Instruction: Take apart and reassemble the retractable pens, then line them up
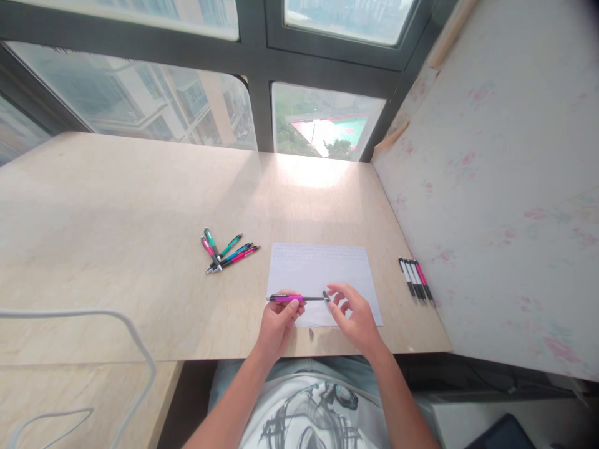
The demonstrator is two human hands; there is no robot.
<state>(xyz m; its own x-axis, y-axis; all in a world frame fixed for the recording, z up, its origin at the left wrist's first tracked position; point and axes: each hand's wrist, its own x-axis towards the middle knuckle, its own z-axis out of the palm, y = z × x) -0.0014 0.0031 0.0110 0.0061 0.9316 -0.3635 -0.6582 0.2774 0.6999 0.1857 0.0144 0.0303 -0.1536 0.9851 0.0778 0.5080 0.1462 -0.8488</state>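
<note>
My left hand [279,324] grips a pink pen barrel [286,299] lying level, its clicker end to the left. A thin dark refill [314,299] sticks out of the barrel's right end. Around the refill's tip, the thumb and index finger of my right hand [354,316] pinch a small dark pen part [326,296]; its exact shape is too small to tell. Below the hands, on the table near its front edge, lies a small grey pen tip [311,333]. Both hands are over a sheet of paper [322,265] with faint writing along its top.
Left of the paper, several pink, green and blue pens [229,254] lie in a loose pile. A row of white pens and a pink one [415,279] rests beside the right wall [496,206]. A white cable [126,324] crosses the table [140,249] at left; windows stand behind.
</note>
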